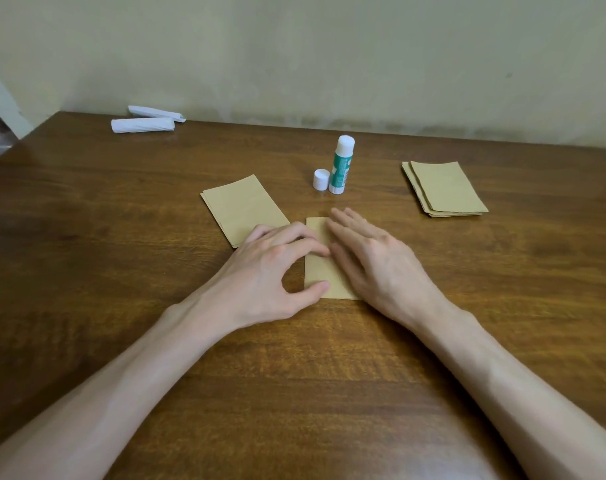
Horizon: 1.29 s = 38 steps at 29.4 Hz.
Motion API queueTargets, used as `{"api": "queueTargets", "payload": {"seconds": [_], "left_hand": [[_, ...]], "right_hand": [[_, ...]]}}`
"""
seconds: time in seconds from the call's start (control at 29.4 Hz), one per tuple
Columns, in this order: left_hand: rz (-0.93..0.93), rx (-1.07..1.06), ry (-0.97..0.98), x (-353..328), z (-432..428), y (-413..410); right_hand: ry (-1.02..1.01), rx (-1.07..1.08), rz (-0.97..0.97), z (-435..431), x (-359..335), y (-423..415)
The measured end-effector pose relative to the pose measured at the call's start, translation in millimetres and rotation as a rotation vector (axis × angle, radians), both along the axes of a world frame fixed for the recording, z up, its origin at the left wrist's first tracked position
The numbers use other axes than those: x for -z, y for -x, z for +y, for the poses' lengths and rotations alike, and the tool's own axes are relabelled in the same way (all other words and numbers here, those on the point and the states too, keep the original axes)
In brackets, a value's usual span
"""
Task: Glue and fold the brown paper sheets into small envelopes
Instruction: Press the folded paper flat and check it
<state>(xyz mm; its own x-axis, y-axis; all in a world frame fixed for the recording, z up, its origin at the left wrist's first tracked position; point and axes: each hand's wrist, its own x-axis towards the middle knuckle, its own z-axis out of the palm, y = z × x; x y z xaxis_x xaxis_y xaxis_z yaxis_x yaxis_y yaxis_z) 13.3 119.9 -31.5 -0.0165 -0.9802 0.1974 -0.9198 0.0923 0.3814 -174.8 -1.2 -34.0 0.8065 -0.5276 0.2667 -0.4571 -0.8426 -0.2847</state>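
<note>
Two bare forearms are seen nearest the camera, the left forearm (104,393) and the right forearm (519,382), both stretched forward and converging over the middle of the wooden surface (87,237). Behind the surface a pale wall (329,57) is seen.

The left hand (270,268) is arched over the left side of a folded brown sheet (319,271), which lies flat at the centre of the surface. Its grip is narrow: the fingers are bent, the tips of forefinger and thumb are pressed down on the sheet, and nothing is enclosed. The right hand (374,258) is laid flat on the right side of the same sheet; its grip is wide, with the fingers straight and close together.

A right stack (445,188) of brown sheets is placed well apart, towards the far right. A left stack (241,206) of brown sheets is placed just beyond the left hand, its near corner covered by the knuckles.

A green and white glue stick (341,164) is stood upright and uncapped beyond the folded sheet, between the two stacks. Its white cap (321,179) is stood just beside it on the left; whether they touch cannot be told.

Two white paper rolls (144,124) are laid side by side at the far left edge.
</note>
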Motion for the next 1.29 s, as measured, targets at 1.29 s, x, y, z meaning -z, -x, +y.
{"api": "queueTargets", "payload": {"seconds": [1.29], "left_hand": [[-0.33,-0.072,-0.158,7,-14,39]], "right_hand": [[-0.031,-0.036,0.272,-2,-1,23]]}}
